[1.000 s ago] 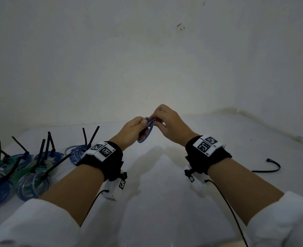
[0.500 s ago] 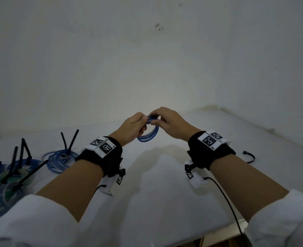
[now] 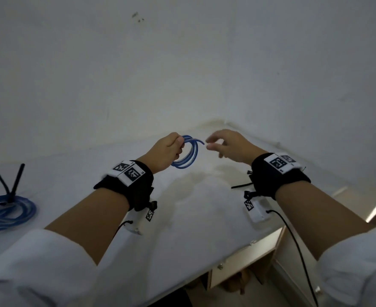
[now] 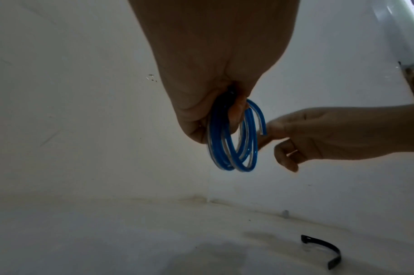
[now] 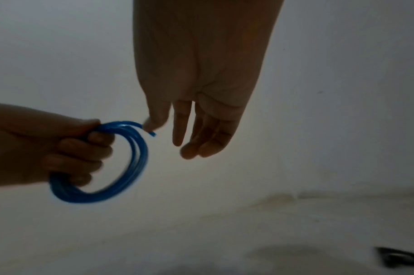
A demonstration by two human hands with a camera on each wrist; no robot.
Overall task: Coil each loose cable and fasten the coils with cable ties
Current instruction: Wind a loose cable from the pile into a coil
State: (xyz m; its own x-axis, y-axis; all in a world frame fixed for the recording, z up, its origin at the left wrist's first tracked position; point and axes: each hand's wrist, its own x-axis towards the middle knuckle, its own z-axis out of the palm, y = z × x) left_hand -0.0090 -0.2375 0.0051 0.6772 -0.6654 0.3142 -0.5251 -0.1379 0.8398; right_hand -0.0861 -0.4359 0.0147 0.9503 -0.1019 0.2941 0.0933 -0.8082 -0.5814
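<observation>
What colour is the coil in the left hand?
Blue coil, with clear, pale streaks; best in the left wrist view.

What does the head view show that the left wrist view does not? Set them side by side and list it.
Only the head view: a finished blue coil with black tie tails lying at the table's left, plus both wristbands and sleeves. Only the left wrist view: the whole loose black cable tie, curved on the table; in the head view the right wrist hides most of it. Both show the left hand gripping the blue cable coil in the air, and the right hand, fingers relaxed, beside the coil's free end.
</observation>
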